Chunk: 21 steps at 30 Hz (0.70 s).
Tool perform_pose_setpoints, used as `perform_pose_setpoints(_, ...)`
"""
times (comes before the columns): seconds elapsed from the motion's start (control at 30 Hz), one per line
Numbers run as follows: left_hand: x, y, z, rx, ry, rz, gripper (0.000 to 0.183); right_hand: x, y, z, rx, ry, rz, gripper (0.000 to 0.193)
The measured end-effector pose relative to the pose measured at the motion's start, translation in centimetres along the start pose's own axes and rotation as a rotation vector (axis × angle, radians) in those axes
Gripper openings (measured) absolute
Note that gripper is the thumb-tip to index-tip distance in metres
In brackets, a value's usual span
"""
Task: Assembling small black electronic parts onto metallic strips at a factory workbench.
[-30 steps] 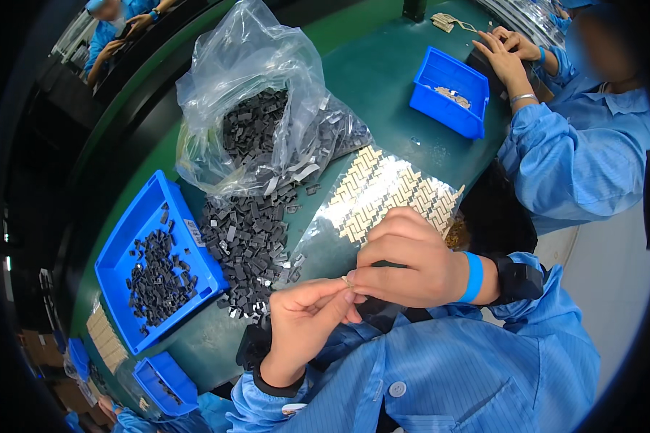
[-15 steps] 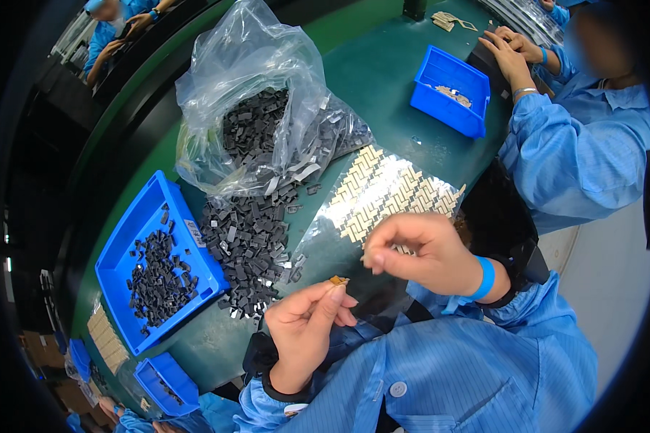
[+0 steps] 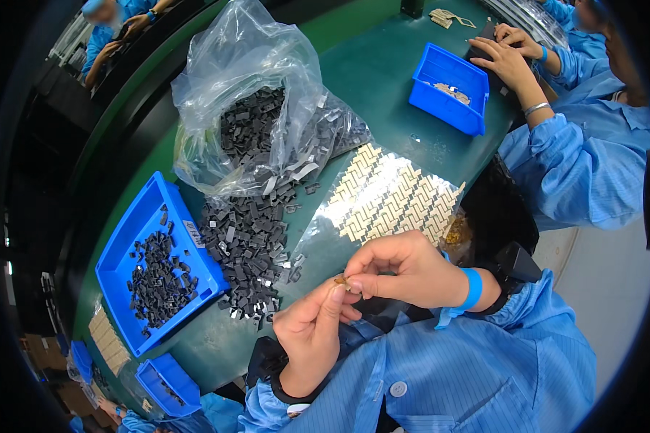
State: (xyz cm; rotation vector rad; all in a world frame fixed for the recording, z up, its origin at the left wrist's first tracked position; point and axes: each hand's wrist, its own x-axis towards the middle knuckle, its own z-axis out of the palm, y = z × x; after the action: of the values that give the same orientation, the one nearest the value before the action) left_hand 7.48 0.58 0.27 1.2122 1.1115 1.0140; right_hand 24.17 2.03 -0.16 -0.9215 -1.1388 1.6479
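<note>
My left hand [image 3: 309, 333] pinches a small brownish-gold piece [image 3: 341, 281] between thumb and forefinger. My right hand [image 3: 415, 273] meets it there, its thumb and forefinger closed on the same piece; the fingertips cover most of it, so its exact kind cannot be made out. Just beyond my right hand lies a clear sheet carrying rows of small beige strips [image 3: 383, 198]. To the left of both hands is a heap of small black plastic parts [image 3: 242, 242] on the green table.
A clear plastic bag [image 3: 242, 61] spills black parts. Left stands a large blue tray [image 3: 211, 267] of black parts, with a smaller blue bin [image 3: 188, 390] nearer. Another blue bin [image 3: 437, 72] is far right, near a co-worker's hands [image 3: 509, 65]. A bag of golden bits [image 3: 458, 234] lies beside the sheet.
My right hand has come down and left from over the sheet's near edge to the piece in my left hand. The left hand has barely moved.
</note>
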Motion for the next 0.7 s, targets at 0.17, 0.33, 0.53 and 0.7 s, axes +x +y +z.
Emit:
perform_pose_setpoints(0.17,0.6,0.2,-0.4,-0.064,0.033,0.031,0.014,0.1,-0.6,-0.5,-0.334,-0.067,-0.096,0.011)
perform_pose_setpoints(0.33,0.5,-0.5,-1.1,-0.117,0.025,0.053,0.011,0.5,-0.6,-0.8,0.043,-0.035,0.113,0.012)
perform_pose_setpoints(0.53,0.4,-0.2,0.1,-0.124,0.189,0.092,0.012,0.4,0.0,0.1,0.192,-0.103,0.194,0.016)
perform_pose_setpoints(0.7,0.3,-1.3,0.0,-0.054,0.153,0.222,0.012,0.4,0.2,0.4,0.19,-0.07,0.177,0.017)
